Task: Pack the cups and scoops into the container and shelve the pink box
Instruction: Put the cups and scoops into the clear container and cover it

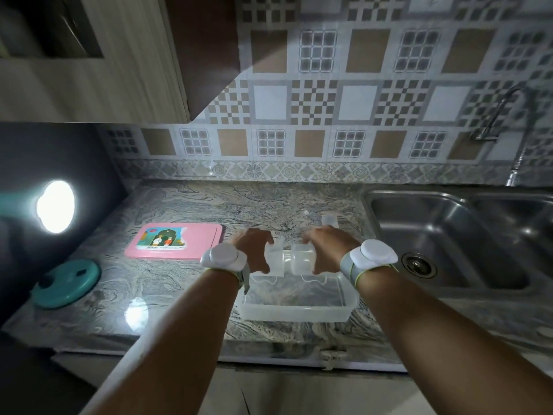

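A clear rectangular plastic container sits on the marble counter in front of me. Just above its far rim, my left hand grips one clear plastic cup on its side, and my right hand grips a second clear cup. The two cups touch each other between my hands. Another small clear piece, a cup or scoop, lies on the counter behind my right hand. The flat pink box, with a picture on its lid, lies to the left of my hands.
A teal round lid rests at the counter's left edge. A steel sink with a tap fills the right side. A wall cabinet hangs at the upper left. A bright round light glares at the left.
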Demonstrator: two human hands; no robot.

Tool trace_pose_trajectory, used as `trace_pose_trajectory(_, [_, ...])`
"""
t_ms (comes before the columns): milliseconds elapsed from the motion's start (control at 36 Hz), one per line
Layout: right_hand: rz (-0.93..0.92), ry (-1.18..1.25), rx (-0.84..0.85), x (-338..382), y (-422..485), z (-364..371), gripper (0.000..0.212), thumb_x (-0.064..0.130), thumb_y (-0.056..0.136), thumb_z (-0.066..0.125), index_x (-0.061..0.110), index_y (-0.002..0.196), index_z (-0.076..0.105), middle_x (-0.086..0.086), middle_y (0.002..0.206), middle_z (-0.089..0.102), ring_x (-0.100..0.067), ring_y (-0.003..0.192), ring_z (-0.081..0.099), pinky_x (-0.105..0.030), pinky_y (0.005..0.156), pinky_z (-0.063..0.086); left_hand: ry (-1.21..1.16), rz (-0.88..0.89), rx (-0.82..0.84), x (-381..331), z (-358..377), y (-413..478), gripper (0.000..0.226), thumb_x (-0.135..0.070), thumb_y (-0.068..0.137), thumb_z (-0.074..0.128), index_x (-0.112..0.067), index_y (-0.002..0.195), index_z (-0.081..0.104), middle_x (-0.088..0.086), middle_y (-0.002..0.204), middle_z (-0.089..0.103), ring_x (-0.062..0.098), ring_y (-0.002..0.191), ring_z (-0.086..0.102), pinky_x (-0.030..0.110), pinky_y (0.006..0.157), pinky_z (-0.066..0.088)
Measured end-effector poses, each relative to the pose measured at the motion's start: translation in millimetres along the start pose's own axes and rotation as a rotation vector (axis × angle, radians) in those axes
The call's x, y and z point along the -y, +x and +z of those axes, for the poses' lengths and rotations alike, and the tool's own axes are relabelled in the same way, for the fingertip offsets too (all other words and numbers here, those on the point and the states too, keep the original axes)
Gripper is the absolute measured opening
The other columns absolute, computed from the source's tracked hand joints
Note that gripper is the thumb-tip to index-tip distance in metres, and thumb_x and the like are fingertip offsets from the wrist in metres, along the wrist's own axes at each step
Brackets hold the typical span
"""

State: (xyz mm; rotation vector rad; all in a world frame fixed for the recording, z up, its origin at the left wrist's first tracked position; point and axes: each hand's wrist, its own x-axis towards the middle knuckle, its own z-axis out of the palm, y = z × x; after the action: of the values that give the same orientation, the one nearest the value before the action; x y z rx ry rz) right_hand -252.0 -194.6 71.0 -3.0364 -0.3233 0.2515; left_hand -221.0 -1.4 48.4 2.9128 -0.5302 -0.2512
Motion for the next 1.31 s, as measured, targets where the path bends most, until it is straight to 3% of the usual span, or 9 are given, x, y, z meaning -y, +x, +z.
trace_pose_trajectory(389, [-0.034, 0.001, -0.02, -1, 17, 47, 0.059, 0.029, 0.07, 0.079, 0.02, 0.124, 0.057, -0.004, 0.124, 0.06, -0.027, 0.118, 0.055, -0.039, 0.091, 0.052, 0.018, 0.052, 0.036, 14, 38, 11, 0.066, -0.036, 0.073, 0.075, -0.028, 0.133, 0.047, 0.0, 0.129, 0.051, 0.023, 0.118, 0.051, 0.033, 0.094, 0.041])
trace_pose_trajectory(694, [-0.037, 0.015, -0.022, -3, 26, 72, 0.066, 0.034, 0.069, 0.081, 0.018, 0.129, 0.057, -0.003, 0.125, 0.057, -0.027, 0.12, 0.051, -0.038, 0.098, 0.047, 0.092, 0.088, 0.025, 18, 55, 20, 0.064, -0.037, 0.076, 0.07, -0.028, 0.135, 0.049, -0.001, 0.135, 0.048, 0.023, 0.123, 0.047, 0.04, 0.095, 0.049])
trace_pose_trajectory(1028, [-0.018, 0.072, -0.037, -2, 28, 76, 0.063, 0.03, 0.073, 0.079, 0.017, 0.131, 0.056, -0.004, 0.13, 0.059, -0.023, 0.123, 0.049, -0.028, 0.1, 0.038, 0.058, 0.092, -0.003, 23, 60, 21, 0.063, -0.038, 0.076, 0.072, -0.025, 0.134, 0.05, -0.003, 0.132, 0.055, 0.021, 0.12, 0.053, 0.035, 0.094, 0.048])
trace_pose_trajectory(1306, [-0.018, 0.128, -0.029, 4, 36, 78, 0.063, 0.03, 0.072, 0.082, 0.02, 0.128, 0.056, -0.004, 0.127, 0.062, -0.025, 0.122, 0.05, -0.035, 0.098, 0.045, 0.018, 0.081, -0.003, 26, 60, 22, 0.062, -0.038, 0.075, 0.072, -0.027, 0.133, 0.051, -0.003, 0.131, 0.054, 0.021, 0.12, 0.052, 0.034, 0.093, 0.047])
